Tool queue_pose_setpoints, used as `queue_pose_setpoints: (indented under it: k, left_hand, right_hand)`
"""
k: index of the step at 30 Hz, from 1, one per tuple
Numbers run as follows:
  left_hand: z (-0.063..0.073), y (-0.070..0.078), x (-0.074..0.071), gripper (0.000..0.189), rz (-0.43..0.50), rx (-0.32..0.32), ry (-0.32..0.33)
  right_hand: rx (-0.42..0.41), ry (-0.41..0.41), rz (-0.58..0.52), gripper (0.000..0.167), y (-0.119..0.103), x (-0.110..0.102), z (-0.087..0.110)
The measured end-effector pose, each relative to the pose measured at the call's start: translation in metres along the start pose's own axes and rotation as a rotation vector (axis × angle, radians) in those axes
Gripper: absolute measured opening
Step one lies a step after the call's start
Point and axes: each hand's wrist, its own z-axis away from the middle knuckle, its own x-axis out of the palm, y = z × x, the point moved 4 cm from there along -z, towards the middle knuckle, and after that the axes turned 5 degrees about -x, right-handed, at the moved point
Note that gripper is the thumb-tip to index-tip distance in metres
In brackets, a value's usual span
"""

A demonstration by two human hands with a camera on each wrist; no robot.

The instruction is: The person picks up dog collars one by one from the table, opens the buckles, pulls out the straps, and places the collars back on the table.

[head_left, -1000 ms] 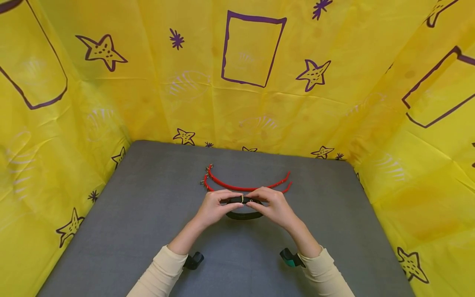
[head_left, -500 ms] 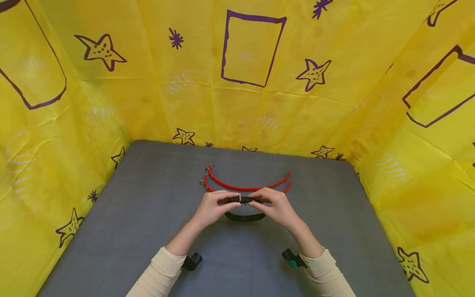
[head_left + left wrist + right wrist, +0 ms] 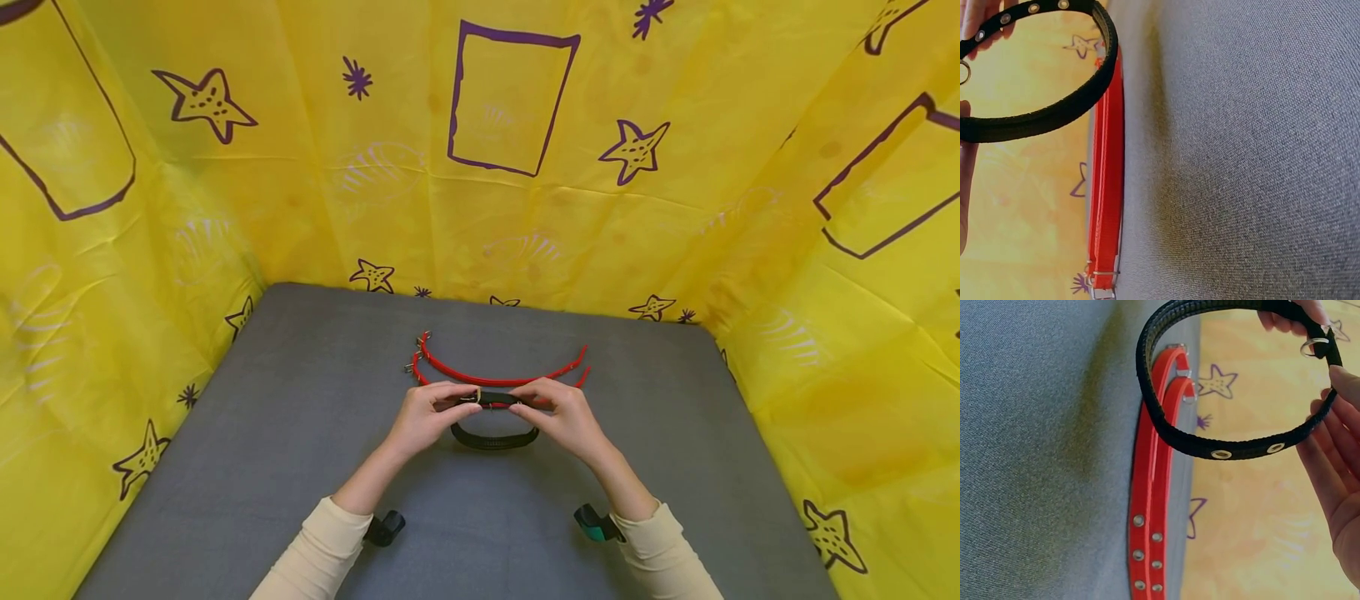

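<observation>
A black dog collar (image 3: 493, 441), bent into a loop, hangs above the grey table between both hands. My left hand (image 3: 426, 419) pinches it by the brass-coloured buckle (image 3: 477, 395), thumb below and fingers above. On the other side, my right hand (image 3: 561, 417) pinches the strap in the same way. A short stretch of strap runs between the fingertips. The right wrist view shows metal eyelets (image 3: 1221, 454) and a ring (image 3: 1314, 347) on the black collar (image 3: 1192, 445). Whether the strap's end passes through the buckle is hard to tell.
Two red collars (image 3: 498, 382) lie curved side by side behind the hands, their buckles to the left; the nearer one is partly covered. Yellow patterned cloth (image 3: 480, 225) walls the grey table (image 3: 300, 467) at the back and sides.
Both hands have drawn slightly apart, the left one leftward and the right one rightward. More black strap shows between the fingertips, and the buckle has shifted left with the left hand.
</observation>
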Motion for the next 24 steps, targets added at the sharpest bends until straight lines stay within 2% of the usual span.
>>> queue_pose_setpoints:
  k: [9, 14, 17, 20, 24]
  left_hand:
    - [0.0, -0.009, -0.008, 0.027, 0.03, -0.076, 0.07]
    - [0.002, -0.014, -0.012, 0.028, 0.052, -0.146, 0.1]
    - [0.002, -0.019, -0.016, 0.029, 0.064, -0.162, 0.128]
    - [0.001, -0.037, -0.018, 0.03, 0.088, -0.187, 0.162]
    - [0.001, -0.064, -0.022, 0.032, 0.147, -0.264, 0.213]
  right_hand:
    - [0.164, 0.076, 0.002, 0.019, 0.01, -0.009, 0.006]
    - [0.259, 0.106, -0.05, 0.018, 0.019, -0.013, 0.012]
    - [0.323, 0.136, -0.077, 0.018, 0.025, -0.015, 0.016]
    - [0.374, 0.186, -0.118, 0.018, 0.033, -0.018, 0.021]
    - [0.467, 0.279, -0.287, 0.024, 0.058, -0.018, 0.032]
